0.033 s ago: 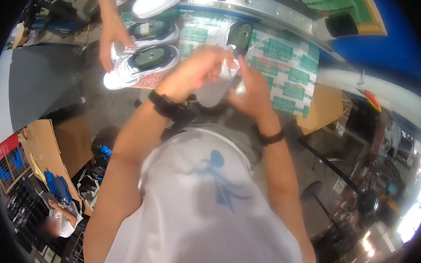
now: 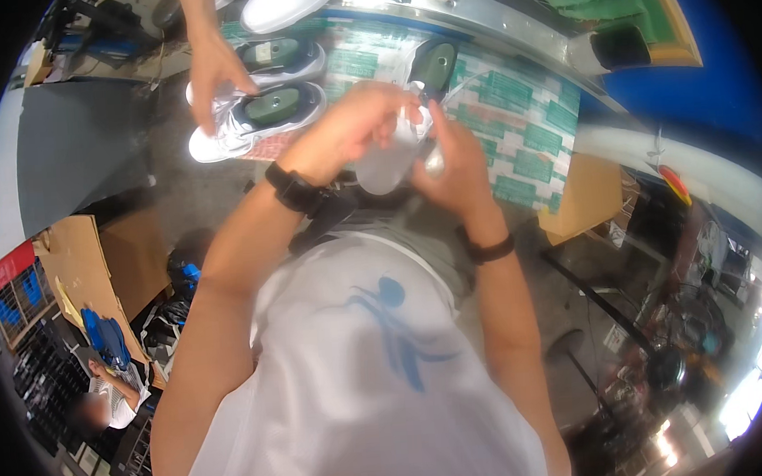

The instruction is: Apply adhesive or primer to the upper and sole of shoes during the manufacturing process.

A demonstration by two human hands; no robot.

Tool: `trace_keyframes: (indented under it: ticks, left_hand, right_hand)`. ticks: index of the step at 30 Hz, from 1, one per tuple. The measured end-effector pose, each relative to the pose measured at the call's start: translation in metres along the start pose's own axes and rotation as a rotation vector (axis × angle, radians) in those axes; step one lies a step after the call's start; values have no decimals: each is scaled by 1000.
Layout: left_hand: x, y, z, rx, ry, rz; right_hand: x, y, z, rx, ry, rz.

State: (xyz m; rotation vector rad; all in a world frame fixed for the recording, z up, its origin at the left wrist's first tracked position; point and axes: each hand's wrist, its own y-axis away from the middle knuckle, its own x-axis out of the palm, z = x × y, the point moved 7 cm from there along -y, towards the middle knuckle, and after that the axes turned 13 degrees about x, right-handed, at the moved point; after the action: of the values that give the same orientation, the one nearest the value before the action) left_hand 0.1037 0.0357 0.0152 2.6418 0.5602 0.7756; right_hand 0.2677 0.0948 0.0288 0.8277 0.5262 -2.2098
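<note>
A white lace-up shoe (image 2: pixel 381 171) is in front of me, toe toward my body, a dark green insert (image 2: pixel 434 67) filling its opening. Over its lacing, my left hand (image 2: pixel 364 124) is closed with the fingertips pinching a white shoelace (image 2: pixel 416 129). From the other side my right hand (image 2: pixel 455 165) curls against the shoe, its index fingertip at the same laces. The exact grip is blurred. To the left, another person's hand (image 2: pixel 217 78) reaches onto two similar white shoes (image 2: pixel 218 145) that also hold green inserts.
The shoes rest on a bench covered with green-and-white printed sheeting (image 2: pixel 524 155). A metal rail (image 2: pixel 508 29) runs along its far side, with another white shoe (image 2: pixel 292 3) beyond. Cardboard (image 2: pixel 581 195) stands at the right. Another person (image 2: pixel 116 402) sits at the far lower left.
The other person's hand shifts slightly to the right over the shoes at the left. My own hands stay nearly in place at the laces.
</note>
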Motion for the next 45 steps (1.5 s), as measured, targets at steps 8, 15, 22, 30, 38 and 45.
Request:
trace_keyframes:
  ticks: [8, 15, 22, 30, 38, 45]
  left_hand:
    - [-44, 31, 52, 182, -523, 230]
    - [5, 43, 11, 249, 151, -149]
    - [-61, -12, -61, 394, -255, -181]
    - [-29, -79, -67, 879, -1326, 292]
    - [0, -106, -44, 484, -1288, 698]
    - [7, -106, -47, 524, -1219, 667]
  right_hand:
    - [29, 5, 10, 20, -154, 1]
    - [20, -32, -26, 79, -325, 73]
    - [10, -12, 19, 58, -135, 95]
    - [48, -10, 52, -18, 297, -124]
    - [24, -6, 49, 260, 30, -2]
    - [99, 2, 84, 292, -421, 319]
